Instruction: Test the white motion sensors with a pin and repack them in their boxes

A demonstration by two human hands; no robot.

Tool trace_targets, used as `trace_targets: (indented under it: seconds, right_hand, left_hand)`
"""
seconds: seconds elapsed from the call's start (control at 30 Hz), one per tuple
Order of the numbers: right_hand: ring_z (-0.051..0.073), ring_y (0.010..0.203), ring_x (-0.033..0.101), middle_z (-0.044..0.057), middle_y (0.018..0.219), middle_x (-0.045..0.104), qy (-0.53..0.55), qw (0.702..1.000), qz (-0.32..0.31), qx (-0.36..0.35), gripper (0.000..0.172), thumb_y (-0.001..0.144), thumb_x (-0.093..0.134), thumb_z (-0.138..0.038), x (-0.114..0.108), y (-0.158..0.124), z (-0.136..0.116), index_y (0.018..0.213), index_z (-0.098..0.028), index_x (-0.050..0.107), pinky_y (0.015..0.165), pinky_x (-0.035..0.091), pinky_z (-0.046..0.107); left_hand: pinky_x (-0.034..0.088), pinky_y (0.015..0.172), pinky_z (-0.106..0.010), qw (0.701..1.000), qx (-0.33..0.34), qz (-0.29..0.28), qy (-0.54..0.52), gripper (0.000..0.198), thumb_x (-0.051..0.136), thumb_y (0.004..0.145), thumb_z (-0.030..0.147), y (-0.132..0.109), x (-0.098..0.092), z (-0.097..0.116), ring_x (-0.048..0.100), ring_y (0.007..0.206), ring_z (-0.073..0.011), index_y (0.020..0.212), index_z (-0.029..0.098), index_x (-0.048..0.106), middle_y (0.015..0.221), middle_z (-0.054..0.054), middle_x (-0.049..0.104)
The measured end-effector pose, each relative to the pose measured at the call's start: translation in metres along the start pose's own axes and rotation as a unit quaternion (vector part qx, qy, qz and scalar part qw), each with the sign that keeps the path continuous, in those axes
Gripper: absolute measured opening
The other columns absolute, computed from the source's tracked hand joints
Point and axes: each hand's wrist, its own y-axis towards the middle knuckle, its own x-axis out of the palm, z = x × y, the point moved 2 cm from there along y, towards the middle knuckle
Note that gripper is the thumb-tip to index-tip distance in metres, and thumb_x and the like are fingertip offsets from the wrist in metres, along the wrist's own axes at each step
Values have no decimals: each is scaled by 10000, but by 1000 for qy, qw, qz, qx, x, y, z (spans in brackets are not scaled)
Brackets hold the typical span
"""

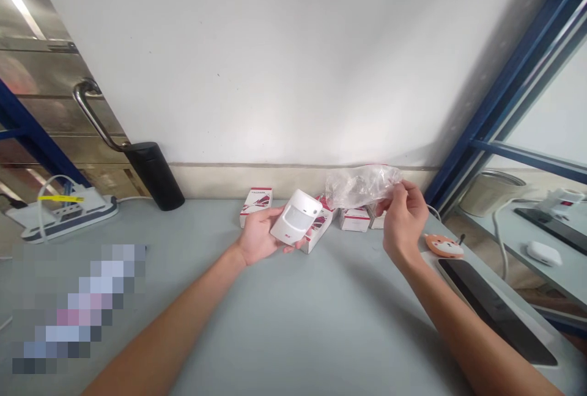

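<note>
My left hand (pixel 257 236) holds a white plastic sensor unit (pixel 296 217) above the grey table (pixel 293 322), fingers wrapped under it. My right hand (pixel 403 216) pinches a crumpled clear plastic bag (pixel 360 185), lifted to the right of the sensor. Behind both hands, several small white and red boxes (pixel 257 202) lie along the wall; one box (pixel 318 231) sits just under the sensor.
A black cylinder (pixel 153 175) leans at the back left, next to a white power strip (pixel 59 212) with cables. A dark phone (pixel 495 310) and a small orange fox-shaped item (pixel 444 244) lie at the right edge. A blue frame (pixel 504 90) borders the right.
</note>
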Motion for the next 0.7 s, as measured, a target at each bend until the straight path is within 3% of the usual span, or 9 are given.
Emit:
trace_targets:
  seconds: [0.13,0.33,0.53,0.7]
  right_hand:
    - [104,451,471,-71,578,532,-18,1000,5,-21,214,962,605,-435,1,-1,-5,951,-221,601,449,365,235]
    - [113,493,477,-58,604,531,-43,995,-86,-21,211,994,566,-423,6,-12,0,980,-225,637,454,370,237]
    - [113,486,459,-57,590,528,-55,992,-113,-16,229,1006,552,-434,7,-13,-1,992,-225,645,455,358,237]
    - [128,494,455,-54,580,521,-66,990,-122,11,267,983,576,-490,7,-10,-3,976,-231,643,459,366,251]
  left_hand:
    - [387,522,-305,1000,-5,1,-5,516,491,927,443,0,-3,1,666,666,-266,1193,46,686,965,-225,752]
    - [387,529,-309,998,-30,-42,32,510,448,944,424,0,-2,-2,680,712,-283,1194,29,653,977,-239,744]
    - [392,557,-317,994,-38,-70,69,511,416,973,380,-1,5,-2,664,680,-268,1435,164,445,937,-172,749]
    - [395,576,-318,991,-62,-71,92,631,462,970,424,-2,7,-4,668,709,-270,1545,184,362,955,-164,746]
